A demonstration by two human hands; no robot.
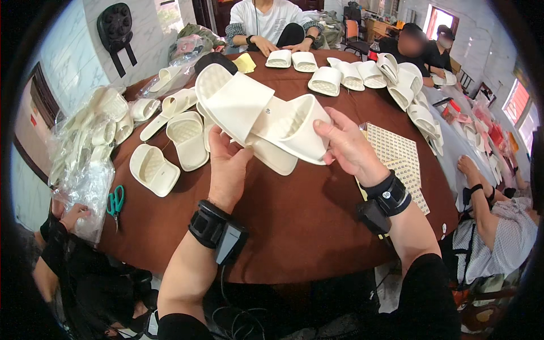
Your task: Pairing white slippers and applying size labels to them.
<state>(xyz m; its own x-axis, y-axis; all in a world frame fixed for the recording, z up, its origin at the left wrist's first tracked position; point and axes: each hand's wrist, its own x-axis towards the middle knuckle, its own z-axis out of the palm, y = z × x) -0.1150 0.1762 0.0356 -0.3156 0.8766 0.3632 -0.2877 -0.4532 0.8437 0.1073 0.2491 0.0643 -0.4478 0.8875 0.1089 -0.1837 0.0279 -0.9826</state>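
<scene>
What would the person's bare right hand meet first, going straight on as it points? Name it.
The cream-white slide slipper with a broad strap, which the right hand is touching at its edge. Depth beyond it is hard to judge here.

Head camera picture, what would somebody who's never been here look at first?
Probably the two white slippers held up in the middle by the left hand and right hand. Next, maybe the other white slippers around the brown table, and the teal scissors near its left edge.
</scene>
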